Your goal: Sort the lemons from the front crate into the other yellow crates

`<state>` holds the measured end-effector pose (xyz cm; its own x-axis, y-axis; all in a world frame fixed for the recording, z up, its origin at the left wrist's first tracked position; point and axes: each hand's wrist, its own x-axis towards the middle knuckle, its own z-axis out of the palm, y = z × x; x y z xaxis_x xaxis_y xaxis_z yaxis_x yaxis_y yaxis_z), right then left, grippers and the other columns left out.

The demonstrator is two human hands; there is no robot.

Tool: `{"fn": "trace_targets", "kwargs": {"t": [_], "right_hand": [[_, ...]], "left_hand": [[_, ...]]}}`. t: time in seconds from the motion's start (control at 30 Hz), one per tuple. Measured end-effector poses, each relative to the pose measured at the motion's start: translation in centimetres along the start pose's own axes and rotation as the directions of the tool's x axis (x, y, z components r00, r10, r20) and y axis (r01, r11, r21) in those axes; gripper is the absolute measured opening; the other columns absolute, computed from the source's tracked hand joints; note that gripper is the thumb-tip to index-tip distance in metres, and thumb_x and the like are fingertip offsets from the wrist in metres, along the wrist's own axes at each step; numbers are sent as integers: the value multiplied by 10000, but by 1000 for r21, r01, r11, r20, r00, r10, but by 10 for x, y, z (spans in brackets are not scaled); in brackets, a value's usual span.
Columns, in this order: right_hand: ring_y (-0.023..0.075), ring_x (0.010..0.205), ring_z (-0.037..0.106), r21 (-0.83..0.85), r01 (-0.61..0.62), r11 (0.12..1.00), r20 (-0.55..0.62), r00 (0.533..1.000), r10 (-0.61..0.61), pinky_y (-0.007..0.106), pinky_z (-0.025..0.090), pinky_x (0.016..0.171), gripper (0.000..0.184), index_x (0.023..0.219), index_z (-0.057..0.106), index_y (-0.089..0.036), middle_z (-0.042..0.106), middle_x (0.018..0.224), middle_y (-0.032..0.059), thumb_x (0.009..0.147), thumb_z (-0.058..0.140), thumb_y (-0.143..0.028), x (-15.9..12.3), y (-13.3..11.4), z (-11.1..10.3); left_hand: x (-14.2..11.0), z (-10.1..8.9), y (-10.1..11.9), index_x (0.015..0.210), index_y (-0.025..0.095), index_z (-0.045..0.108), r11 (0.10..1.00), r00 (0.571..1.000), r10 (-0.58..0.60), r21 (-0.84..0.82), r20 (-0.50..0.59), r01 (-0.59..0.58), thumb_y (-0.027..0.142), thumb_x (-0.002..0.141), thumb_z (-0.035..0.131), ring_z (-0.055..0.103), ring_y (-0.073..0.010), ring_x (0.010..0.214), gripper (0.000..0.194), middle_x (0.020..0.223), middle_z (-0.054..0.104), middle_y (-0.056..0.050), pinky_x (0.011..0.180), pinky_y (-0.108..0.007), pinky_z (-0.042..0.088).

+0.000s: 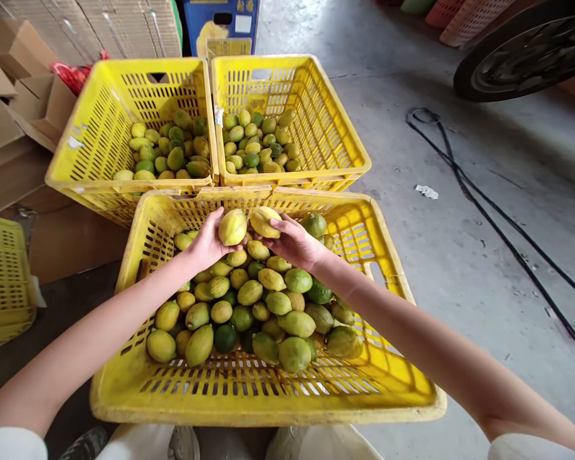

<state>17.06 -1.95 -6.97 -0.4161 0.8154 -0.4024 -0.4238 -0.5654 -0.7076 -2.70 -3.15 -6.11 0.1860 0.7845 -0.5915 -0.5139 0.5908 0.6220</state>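
Note:
My left hand (213, 239) is closed around a yellow lemon (232, 227), held above the near yellow crate (268, 409). Beside it, my right hand (294, 241) grips a second yellow lemon (264, 222), thumb along its side. The two lemons are close together with a small gap between them. Below both hands, the near crate holds a heap of lemons, some yellow, some green, such as a dark green one (225, 338) and a yellow one (161, 345). The fingers under each held lemon are partly hidden.
Behind stand two more yellow crates, left (86, 153) and right (335, 128), both with lemons. Cardboard boxes (9, 128) lie at the left near another yellow crate (4, 275). A black cable (489, 201) runs over the floor at right, below a wheel (522, 57).

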Motion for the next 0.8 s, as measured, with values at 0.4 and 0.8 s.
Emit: {"fn": "trace_targets", "kwargs": {"t": [0.4, 0.8], "right_hand": [[217, 809, 724, 92, -42, 995, 2, 999, 42, 275, 569, 573, 446, 1029, 582, -268, 730, 954, 21, 704, 853, -408, 13, -5, -3], [187, 846, 704, -38, 4, 999, -91, 996, -8, 272, 606, 688, 570, 934, 585, -259, 710, 940, 4, 525, 979, -307, 7, -2, -6]], "left_hand": [[1, 2, -4, 970, 201, 715, 990, 990, 142, -3, -4, -142, 164, 784, 788, 706, -205, 1072, 203, 1034, 766, -44, 854, -268, 575], [0, 2, 4, 946, 168, 669, 979, 983, 171, -101, -61, -176, 131, 879, 574, 710, -186, 989, 123, 926, 739, -50, 799, -244, 582]]}}
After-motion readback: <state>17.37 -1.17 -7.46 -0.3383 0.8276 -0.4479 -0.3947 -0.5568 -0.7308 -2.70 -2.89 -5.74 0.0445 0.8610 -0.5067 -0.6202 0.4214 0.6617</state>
